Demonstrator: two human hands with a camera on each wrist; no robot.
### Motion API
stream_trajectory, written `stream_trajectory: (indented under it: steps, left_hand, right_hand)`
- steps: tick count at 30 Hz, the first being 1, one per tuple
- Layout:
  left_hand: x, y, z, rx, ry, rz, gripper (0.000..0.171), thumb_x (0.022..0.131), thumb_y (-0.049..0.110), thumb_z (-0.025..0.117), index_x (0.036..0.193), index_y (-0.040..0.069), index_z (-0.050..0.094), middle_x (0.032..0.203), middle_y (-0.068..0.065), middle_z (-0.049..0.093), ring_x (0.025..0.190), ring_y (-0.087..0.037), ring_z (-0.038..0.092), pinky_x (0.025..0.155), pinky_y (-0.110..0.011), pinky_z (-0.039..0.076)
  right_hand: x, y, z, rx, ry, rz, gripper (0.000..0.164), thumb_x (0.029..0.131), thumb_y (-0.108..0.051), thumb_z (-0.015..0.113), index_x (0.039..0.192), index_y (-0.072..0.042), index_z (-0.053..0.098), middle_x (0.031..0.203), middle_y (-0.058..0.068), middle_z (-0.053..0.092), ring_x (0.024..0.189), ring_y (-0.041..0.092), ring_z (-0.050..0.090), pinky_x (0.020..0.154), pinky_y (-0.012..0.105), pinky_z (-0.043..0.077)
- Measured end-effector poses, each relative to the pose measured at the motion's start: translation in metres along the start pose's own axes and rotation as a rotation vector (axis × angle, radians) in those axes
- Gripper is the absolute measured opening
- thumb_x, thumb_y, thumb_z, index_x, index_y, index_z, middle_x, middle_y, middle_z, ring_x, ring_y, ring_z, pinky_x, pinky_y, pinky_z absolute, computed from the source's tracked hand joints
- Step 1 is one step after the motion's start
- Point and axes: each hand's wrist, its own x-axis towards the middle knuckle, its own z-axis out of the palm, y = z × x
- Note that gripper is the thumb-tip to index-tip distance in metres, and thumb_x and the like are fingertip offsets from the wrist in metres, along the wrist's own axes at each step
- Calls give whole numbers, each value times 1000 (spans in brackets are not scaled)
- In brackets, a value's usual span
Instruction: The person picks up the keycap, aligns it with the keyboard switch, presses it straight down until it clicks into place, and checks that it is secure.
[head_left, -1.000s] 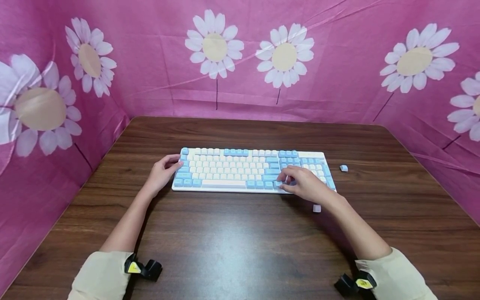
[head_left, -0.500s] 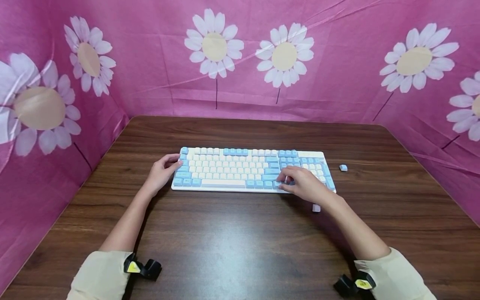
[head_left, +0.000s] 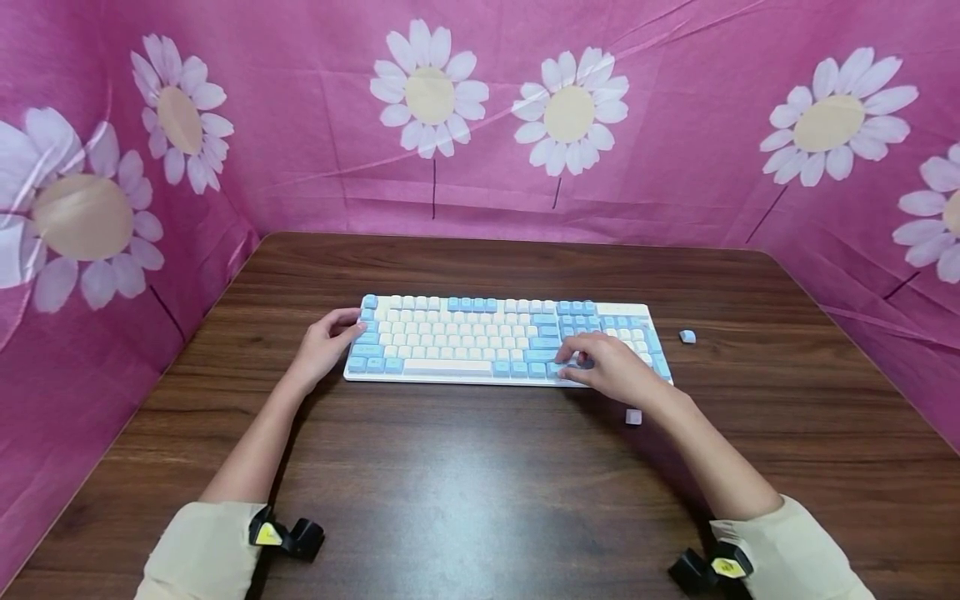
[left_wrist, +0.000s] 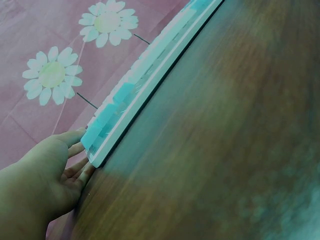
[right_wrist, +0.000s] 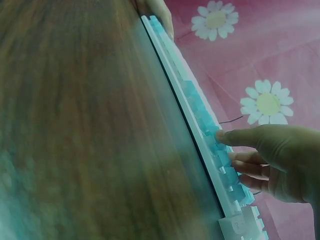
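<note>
A white and light-blue keyboard lies on the brown table. My left hand holds its left end, thumb on top near the blue keys and the other fingers against the side, as the left wrist view also shows. Over the keyboard's right part, my right hand has thumb and forefinger at a light-blue keycap in the bottom row, seemingly pinching it. The forefinger's tip is hidden in the right wrist view. That hand's remaining fingers are bent above the neighbouring keys and cover part of them.
One loose keycap sits on the table in front of the keyboard, beside the right forearm. Another loose keycap, pale blue, lies off the right end. Pink cloth with daisies hangs around the table.
The fingers of my right hand have shifted very slightly at the same key. My left hand, the keyboard and both loose keycaps stay in place.
</note>
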Motion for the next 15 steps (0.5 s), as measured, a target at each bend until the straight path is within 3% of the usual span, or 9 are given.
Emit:
stream_trajectory:
  steps: [15]
  left_hand:
    - [-1, 1, 0, -9, 1, -2, 46, 80, 35, 50, 113, 4, 45, 108, -13, 46, 95, -23, 41, 78, -37, 32]
  right_hand:
    - [1, 1, 1, 50, -2, 8, 6, 74, -25, 61, 79, -21, 59, 73, -14, 54, 68, 10, 46, 61, 28, 36]
